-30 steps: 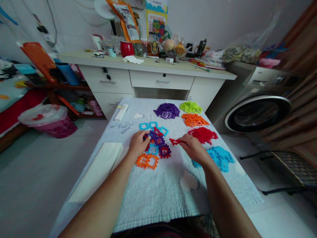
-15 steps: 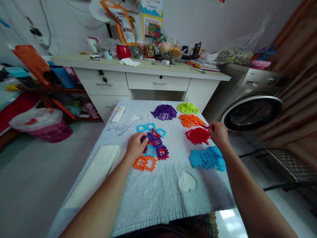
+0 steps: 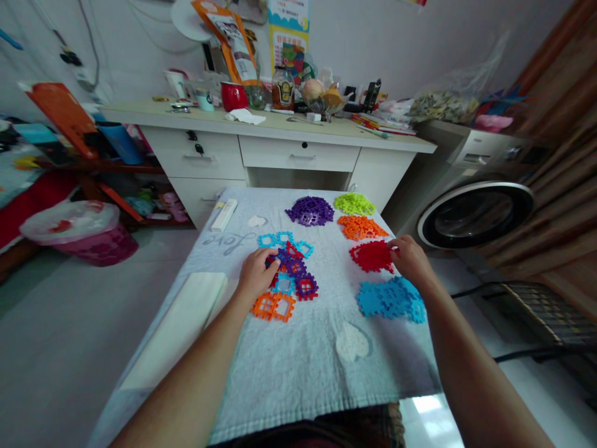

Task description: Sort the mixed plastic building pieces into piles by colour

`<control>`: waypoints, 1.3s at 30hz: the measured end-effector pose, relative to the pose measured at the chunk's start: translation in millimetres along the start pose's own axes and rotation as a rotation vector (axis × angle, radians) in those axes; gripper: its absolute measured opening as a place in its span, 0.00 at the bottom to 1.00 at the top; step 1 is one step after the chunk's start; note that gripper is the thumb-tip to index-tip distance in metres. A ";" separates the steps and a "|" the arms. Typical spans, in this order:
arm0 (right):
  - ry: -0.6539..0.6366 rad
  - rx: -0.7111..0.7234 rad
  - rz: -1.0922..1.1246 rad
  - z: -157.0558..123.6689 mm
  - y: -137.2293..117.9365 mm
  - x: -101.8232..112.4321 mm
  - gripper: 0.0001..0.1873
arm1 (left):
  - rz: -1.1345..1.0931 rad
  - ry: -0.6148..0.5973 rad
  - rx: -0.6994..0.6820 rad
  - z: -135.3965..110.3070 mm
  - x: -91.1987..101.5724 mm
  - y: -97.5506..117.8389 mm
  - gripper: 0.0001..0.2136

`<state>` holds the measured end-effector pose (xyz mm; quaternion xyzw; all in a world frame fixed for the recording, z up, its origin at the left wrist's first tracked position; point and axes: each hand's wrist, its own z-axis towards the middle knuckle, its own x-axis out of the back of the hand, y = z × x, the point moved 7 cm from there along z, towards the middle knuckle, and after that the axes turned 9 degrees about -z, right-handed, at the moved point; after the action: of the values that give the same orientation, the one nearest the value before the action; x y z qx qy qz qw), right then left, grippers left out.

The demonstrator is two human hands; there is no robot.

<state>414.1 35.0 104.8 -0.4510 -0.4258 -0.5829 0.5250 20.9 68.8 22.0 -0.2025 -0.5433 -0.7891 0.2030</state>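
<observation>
My left hand (image 3: 255, 274) rests curled on the left side of a mixed cluster of joined plastic tiles (image 3: 291, 274), purple, red, blue and orange. My right hand (image 3: 410, 260) lies at the right edge of the red tile pile (image 3: 372, 256), fingers bent onto it; whether they pinch a piece is hidden. Sorted piles lie around: purple (image 3: 310, 210), green (image 3: 353, 203), orange (image 3: 360, 227) and blue (image 3: 389, 298).
A light towel (image 3: 298, 348) covers the small table. A white tube (image 3: 224, 214) and a folded white cloth (image 3: 177, 323) lie at its left. A cluttered white desk (image 3: 280, 143) stands behind, a washing machine (image 3: 476, 205) to the right, a pink bin (image 3: 84, 233) on the floor at left.
My right hand carried a red piece from the centre cluster over to the red pile and now sits lower on the pile's edge. My left hand stayed on the cluster.
</observation>
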 end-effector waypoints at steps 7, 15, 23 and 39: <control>0.066 0.090 0.175 -13.6 -68.1 27.3 0.11 | -0.001 0.007 -0.016 -0.8 -0.4 -0.7 0.11; -0.248 0.477 0.446 -61.0 -189.9 -10.7 0.20 | 0.004 0.002 -0.015 -1.6 1.4 2.7 0.11; -0.288 0.502 0.451 -65.7 -201.1 -38.4 0.25 | 0.009 0.007 -0.009 -1.6 0.9 2.2 0.10; -0.291 0.431 0.412 -55.4 -188.9 -24.5 0.25 | 0.011 0.005 -0.028 -1.6 1.5 3.6 0.11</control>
<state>222.7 3.2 63.9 -0.4848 -0.5094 -0.2905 0.6489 21.5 65.9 25.1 -0.2061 -0.5307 -0.7959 0.2059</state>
